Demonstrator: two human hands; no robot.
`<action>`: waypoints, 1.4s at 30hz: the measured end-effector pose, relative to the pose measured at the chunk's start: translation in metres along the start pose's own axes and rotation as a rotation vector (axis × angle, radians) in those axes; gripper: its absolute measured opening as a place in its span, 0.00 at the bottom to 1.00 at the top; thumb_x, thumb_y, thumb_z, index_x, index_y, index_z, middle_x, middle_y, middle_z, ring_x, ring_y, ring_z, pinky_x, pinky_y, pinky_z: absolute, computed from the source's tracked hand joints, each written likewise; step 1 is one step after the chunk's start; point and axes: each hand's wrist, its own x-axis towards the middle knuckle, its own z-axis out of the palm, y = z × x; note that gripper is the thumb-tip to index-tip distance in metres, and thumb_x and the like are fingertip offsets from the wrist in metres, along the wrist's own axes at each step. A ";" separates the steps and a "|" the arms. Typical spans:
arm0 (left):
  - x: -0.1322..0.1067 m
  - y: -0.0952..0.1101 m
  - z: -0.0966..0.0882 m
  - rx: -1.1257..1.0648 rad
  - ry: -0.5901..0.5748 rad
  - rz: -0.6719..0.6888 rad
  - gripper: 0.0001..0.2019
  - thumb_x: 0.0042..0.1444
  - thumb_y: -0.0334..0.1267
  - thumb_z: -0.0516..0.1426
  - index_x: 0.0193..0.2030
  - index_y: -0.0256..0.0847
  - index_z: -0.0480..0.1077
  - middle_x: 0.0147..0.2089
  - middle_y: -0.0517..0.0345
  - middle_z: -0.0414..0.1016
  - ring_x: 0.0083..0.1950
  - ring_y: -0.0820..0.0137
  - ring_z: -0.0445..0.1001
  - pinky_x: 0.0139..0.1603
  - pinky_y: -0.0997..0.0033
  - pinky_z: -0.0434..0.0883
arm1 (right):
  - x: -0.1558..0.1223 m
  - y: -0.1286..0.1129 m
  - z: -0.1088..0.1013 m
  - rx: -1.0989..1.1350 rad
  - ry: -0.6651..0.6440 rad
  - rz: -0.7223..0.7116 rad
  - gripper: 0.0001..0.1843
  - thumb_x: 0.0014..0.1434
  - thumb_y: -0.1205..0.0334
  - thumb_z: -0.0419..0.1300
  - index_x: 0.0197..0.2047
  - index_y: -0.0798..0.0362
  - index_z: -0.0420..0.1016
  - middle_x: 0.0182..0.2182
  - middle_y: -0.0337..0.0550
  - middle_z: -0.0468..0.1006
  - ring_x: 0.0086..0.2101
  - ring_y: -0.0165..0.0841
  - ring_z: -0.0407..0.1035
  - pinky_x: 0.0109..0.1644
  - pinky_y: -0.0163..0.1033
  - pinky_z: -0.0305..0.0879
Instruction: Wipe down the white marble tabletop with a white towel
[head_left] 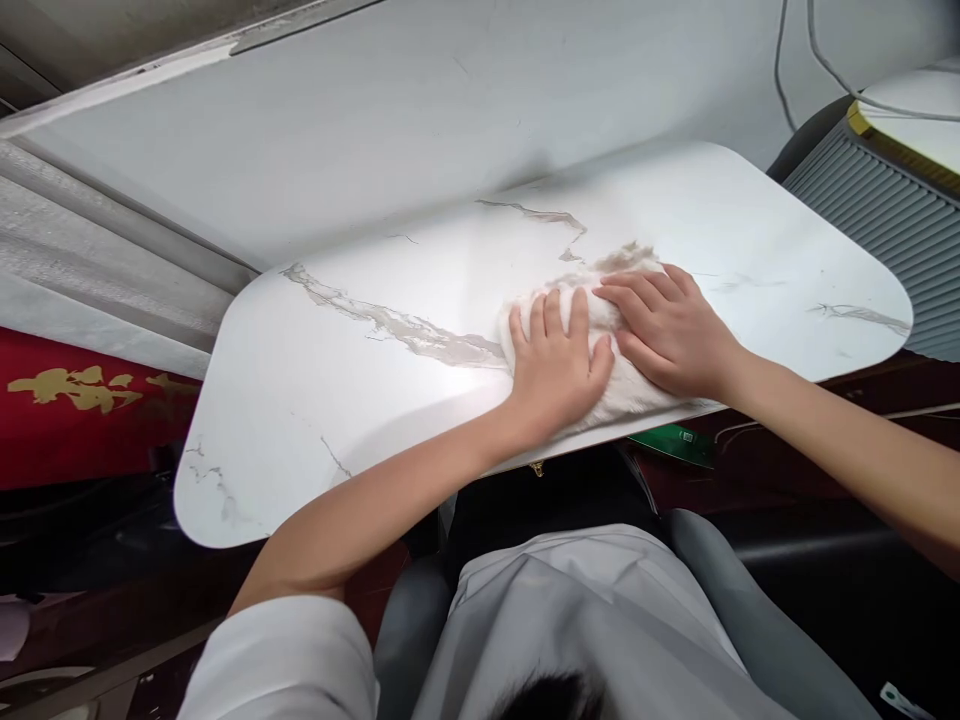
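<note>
While both hands lie on it, the white fluffy cloth (626,395) sits on the near edge of the white oval tabletop with grey-brown marble veins (337,400), somewhat right of the middle and just short of the rim. I see the left hand (559,365) flat on the cloth's left half, fingers spread and pointing away from the body. The right hand (671,335) lies flat on the right half, its fingers angled leftward until the tips touch those of the other hand. Neither hand clutches anything: both are open, palms down, side by side, pressing the cloth onto the slab.

As for progress, I judge the work on the surface to be somewhere in its middle, though I say that with caution. The cloth covers only a small patch, while a wide stretch of slab lies to its left and a shorter one to its right. No streaks, crumbs or wet marks show on either stretch (the bright glare left of the hands would hide faint ones anyway), so I cannot tell which parts have been gone over and which have not.

Beyond the table's right end stands a grey ribbed cabinet (862,200), and a flat green object (671,440) peeks out below the near rim.
</note>
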 end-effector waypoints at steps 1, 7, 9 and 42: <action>-0.007 0.006 0.000 0.005 0.003 0.023 0.30 0.70 0.47 0.46 0.73 0.30 0.52 0.73 0.34 0.53 0.74 0.49 0.49 0.73 0.40 0.43 | -0.010 -0.002 -0.004 -0.003 0.008 -0.004 0.25 0.65 0.59 0.43 0.64 0.51 0.60 0.59 0.53 0.67 0.57 0.48 0.62 0.63 0.59 0.52; -0.032 0.032 0.006 0.015 0.033 0.176 0.32 0.70 0.50 0.45 0.71 0.25 0.54 0.72 0.27 0.53 0.74 0.46 0.50 0.72 0.36 0.46 | -0.054 -0.010 -0.025 -0.017 0.013 0.014 0.23 0.65 0.61 0.44 0.62 0.53 0.59 0.59 0.55 0.67 0.59 0.50 0.62 0.63 0.63 0.52; -0.031 0.036 0.008 0.009 0.047 0.208 0.32 0.70 0.50 0.45 0.70 0.24 0.55 0.72 0.26 0.53 0.74 0.45 0.50 0.71 0.36 0.46 | -0.059 -0.009 -0.028 -0.006 0.003 0.053 0.23 0.65 0.60 0.44 0.62 0.52 0.59 0.60 0.54 0.67 0.60 0.52 0.60 0.63 0.67 0.51; 0.224 -0.030 0.027 -0.181 0.058 -0.052 0.24 0.70 0.42 0.43 0.71 0.45 0.56 0.71 0.58 0.59 0.73 0.56 0.51 0.77 0.47 0.41 | 0.149 0.137 0.024 -0.086 -0.099 0.573 0.22 0.73 0.52 0.44 0.64 0.50 0.62 0.62 0.44 0.66 0.59 0.45 0.57 0.65 0.54 0.61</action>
